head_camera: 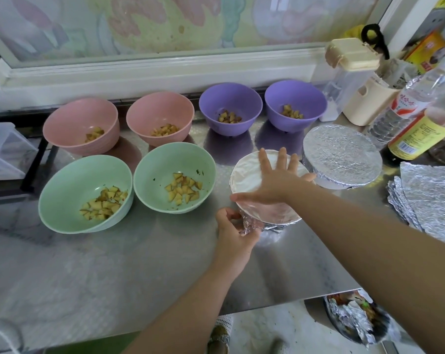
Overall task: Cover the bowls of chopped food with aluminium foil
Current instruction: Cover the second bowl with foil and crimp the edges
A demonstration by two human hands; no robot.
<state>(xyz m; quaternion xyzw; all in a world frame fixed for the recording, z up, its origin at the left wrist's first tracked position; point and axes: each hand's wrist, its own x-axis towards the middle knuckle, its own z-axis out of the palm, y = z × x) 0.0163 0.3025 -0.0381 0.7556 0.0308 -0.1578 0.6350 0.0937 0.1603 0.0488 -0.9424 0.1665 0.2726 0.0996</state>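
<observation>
A bowl with foil stretched over its top (249, 175) stands at the centre of the steel counter. My right hand (275, 178) lies flat on that foil, fingers spread. My left hand (235, 231) pinches the crumpled foil edge against the bowl's near left side. To its right stands a bowl fully wrapped in foil (342, 155). Open bowls of chopped food fill the left and back: two green (86, 194) (175, 177), two pink (82, 125) (160, 118), two purple (230, 108) (295, 106).
A stack of cut foil sheets (431, 198) lies at the right edge. Bottles (418, 129) and a cream container (364, 103) crowd the back right corner. Below the counter's front edge sits a foil-lined bin (356, 318). A clear plastic box (4, 149) is at the far left.
</observation>
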